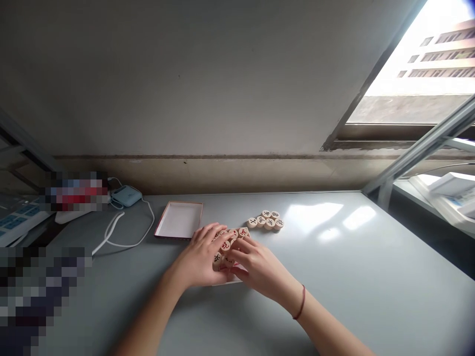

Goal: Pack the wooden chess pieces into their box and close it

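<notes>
A small shallow box point(237, 280) lies on the grey table point(334, 277), filled with round wooden Chinese chess pieces point(225, 245) marked in red and black. My left hand point(202, 257) rests on the box's left side, fingers stretched over the pieces. Over the box's right side, my right hand point(260, 269) has its fingers curled down onto the pieces; whether it pinches one is hidden. A red cord circles the right wrist. Several more pieces point(266, 220) lie loose in a cluster beyond the box to the right.
The box's open lid point(179, 220) lies upturned to the back left. A light blue device point(126, 196) with a white cable point(118, 237) sits at the far left. Wall behind, window and metal rail point(419, 148) at right.
</notes>
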{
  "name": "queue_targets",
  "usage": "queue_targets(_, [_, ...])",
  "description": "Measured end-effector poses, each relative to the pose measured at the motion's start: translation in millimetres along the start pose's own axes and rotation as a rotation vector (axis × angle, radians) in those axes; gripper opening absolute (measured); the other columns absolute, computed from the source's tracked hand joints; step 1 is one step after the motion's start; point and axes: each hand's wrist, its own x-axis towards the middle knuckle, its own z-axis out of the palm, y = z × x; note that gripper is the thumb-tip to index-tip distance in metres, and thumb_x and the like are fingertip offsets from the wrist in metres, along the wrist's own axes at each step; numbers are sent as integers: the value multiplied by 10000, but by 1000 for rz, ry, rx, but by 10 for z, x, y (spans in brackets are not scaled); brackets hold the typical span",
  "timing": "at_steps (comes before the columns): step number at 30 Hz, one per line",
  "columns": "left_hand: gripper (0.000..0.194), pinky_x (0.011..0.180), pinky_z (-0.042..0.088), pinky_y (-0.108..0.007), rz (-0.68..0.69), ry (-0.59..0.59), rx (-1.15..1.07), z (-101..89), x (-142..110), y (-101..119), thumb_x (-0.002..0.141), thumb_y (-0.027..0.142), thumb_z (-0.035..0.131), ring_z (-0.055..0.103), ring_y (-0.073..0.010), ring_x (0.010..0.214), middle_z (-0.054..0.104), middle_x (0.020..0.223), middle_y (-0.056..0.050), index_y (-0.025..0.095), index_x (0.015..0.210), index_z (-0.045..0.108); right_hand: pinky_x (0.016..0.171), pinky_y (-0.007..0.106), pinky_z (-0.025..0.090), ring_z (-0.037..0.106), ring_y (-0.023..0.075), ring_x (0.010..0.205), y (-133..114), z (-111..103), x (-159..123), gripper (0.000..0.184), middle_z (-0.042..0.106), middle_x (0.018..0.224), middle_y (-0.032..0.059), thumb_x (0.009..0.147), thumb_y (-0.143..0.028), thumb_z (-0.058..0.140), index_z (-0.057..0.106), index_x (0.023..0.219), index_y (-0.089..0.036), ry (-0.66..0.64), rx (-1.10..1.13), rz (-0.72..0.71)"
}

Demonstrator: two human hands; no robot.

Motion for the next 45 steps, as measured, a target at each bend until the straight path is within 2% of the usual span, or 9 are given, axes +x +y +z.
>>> queue_targets(4, [820, 1093, 321, -487, -40, -43, -9, 68, 4, -33, 736, 528, 659, 267, -328, 1372, 363, 1468, -96, 272, 1435, 315, 743, 337, 480, 546, 179, 818, 24, 25, 16, 86, 631, 876, 49, 872, -147, 545, 606, 877, -207, -1, -49, -22])
queue_targets(12, [781, 1111, 277, -521, -36, -77, 14, 140, 16, -87, 733, 337, 673, 277, -319, 1372, 363, 1470, -97, 294, 1432, 327, 741, 300, 473, 557, 167, 808, 23, -59, 33, 109, 644, 827, 34, 848, -121, 550, 620, 831, -204, 11, 21, -13])
queue_targets(15, [803, 1099, 284, -543, -49, -61, 15, 162, 33, -80, 688, 329, 710, 320, -328, 1344, 382, 1455, -94, 302, 1412, 363, 668, 255, 466, 577, 137, 725, 145, -269, 41, 142, 649, 839, 26, 857, -150, 535, 651, 907, -215, 17, 42, 153])
queue_targets(19, [687, 1088, 317, -520, -125, -56, 21, 151, 74, -9, 753, 412, 661, 355, -318, 1319, 418, 1429, -101, 261, 1380, 425, 645, 269, 459, 615, 142, 682, 495, -538, 180, 234, 662, 1014, 70, 890, -272, 482, 659, 1018, -187, 88, -155, 546])
queue_targets(22, [619, 1076, 345, -495, -161, -73, 19, 131, 90, 35, 799, 411, 616, 367, -302, 1313, 428, 1424, -105, 243, 1368, 443, 656, 275, 446, 642, 210, 841, 737, -628, 354, 312, 661, 1074, 104, 866, -303, 483, 645, 1095, -167, -35, -279, 758])
queue_targets(25, [624, 1068, 357, -490, -144, -54, 18, 143, 85, 31, 776, 377, 642, 375, -299, 1306, 431, 1422, -94, 265, 1359, 449, 609, 269, 428, 648, 240, 844, 875, -627, 502, 305, 692, 967, 106, 806, -290, 535, 662, 1061, -179, -218, -277, 857])
queue_targets(35, [657, 1055, 379, -485, -103, -8, 22, 223, 54, -35, 743, 343, 676, 378, -296, 1302, 429, 1415, -75, 304, 1355, 441, 535, 249, 429, 645, 197, 614, 1089, -596, 675, 295, 689, 682, 82, 682, -192, 644, 688, 970, -141, -352, -200, 845])
queue_targets(39, [751, 1057, 367, -496, -86, -22, 41, 200, 57, -43, 710, 463, 717, 358, -316, 1314, 410, 1429, -106, 272, 1373, 422, 537, 243, 428, 647, 192, 610, 1125, -579, 671, 285, 689, 688, 80, 659, -156, 654, 695, 940, -138, -343, -211, 820])
queue_targets(45, [555, 1070, 295, -519, 2, 115, 118, 151, 82, 11, 813, 467, 613, 407, -303, 1264, 508, 1345, -101, 243, 1307, 496, 575, 252, 433, 663, 222, 705, 1154, -573, 605, 318, 695, 720, 92, 700, -249, 664, 682, 997, -135, -287, -236, 803])
